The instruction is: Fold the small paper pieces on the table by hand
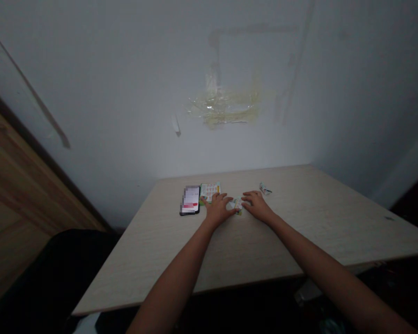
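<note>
My left hand (218, 209) lies low over the table with its fingers spread. Its thumb reaches the near edge of a small printed paper piece (238, 204), while its outer fingers lie by a printed booklet or card (211, 189) with a green edge. On the other side of the paper piece is my right hand (258, 206), its fingers bent but apart and their tips at the paper's right edge. Neither hand is closed around anything that I can see. Part of the paper piece is hidden by the fingers.
A phone (191, 204) with a lit, partly blurred screen lies left of the booklet. A crumpled printed scrap (264, 188) lies beyond my right hand. The pale wooden table (320, 204) meets a wall (125, 116) with old tape marks. A dark shape (73, 264) stands at the left.
</note>
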`<act>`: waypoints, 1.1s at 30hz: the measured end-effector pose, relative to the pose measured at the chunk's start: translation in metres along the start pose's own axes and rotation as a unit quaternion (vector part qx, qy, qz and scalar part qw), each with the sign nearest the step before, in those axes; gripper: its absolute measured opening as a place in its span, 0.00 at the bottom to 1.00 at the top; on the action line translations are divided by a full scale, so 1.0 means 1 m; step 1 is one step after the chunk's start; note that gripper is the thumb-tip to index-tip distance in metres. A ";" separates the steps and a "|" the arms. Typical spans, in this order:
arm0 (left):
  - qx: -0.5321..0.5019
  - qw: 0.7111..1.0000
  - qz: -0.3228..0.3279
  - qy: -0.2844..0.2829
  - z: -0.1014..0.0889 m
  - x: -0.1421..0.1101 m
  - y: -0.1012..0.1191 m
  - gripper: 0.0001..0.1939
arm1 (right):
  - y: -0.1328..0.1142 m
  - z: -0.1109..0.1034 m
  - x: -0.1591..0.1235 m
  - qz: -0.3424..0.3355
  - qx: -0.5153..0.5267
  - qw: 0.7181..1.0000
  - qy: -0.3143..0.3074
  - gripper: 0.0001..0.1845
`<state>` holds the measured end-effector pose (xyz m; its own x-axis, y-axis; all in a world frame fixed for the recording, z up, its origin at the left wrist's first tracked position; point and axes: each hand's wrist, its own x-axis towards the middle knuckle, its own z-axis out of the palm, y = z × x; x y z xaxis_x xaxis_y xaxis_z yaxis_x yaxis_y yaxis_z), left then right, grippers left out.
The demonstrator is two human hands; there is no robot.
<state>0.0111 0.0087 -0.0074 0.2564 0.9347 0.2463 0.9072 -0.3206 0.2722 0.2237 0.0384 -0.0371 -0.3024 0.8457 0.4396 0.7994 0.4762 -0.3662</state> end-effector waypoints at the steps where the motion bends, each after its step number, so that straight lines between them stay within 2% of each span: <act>1: 0.004 1.000 -0.005 -0.002 0.001 0.000 0.000 0.29 | 0.001 0.000 0.000 0.001 0.006 1.000 0.004 0.15; 12: -0.022 1.000 -0.008 -0.021 -0.003 0.003 0.002 0.26 | 0.004 0.002 0.001 -0.006 0.006 1.000 -0.003 0.22; 23: -0.125 0.991 -0.019 0.050 -0.010 0.000 0.009 0.22 | 0.004 0.001 0.000 -0.002 0.105 0.993 0.058 0.19; 26: -0.097 0.991 0.005 0.089 -0.015 -0.002 0.009 0.20 | 0.001 -0.003 -0.001 0.011 0.128 0.989 0.071 0.18; 30: 0.015 0.986 0.070 0.149 -0.024 -0.006 0.010 0.17 | -0.003 -0.008 -0.002 0.013 0.143 0.987 0.075 0.16; 33: 0.058 0.981 0.097 0.160 -0.029 -0.007 0.011 0.19 | -0.005 -0.009 -0.002 0.014 0.144 0.987 0.069 0.16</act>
<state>0.0093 -0.0053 0.0211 0.3274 0.7559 0.5669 0.8885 -0.4504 0.0874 0.2255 0.0319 -0.0288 -0.1929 0.8279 0.5267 0.6199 0.5189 -0.5886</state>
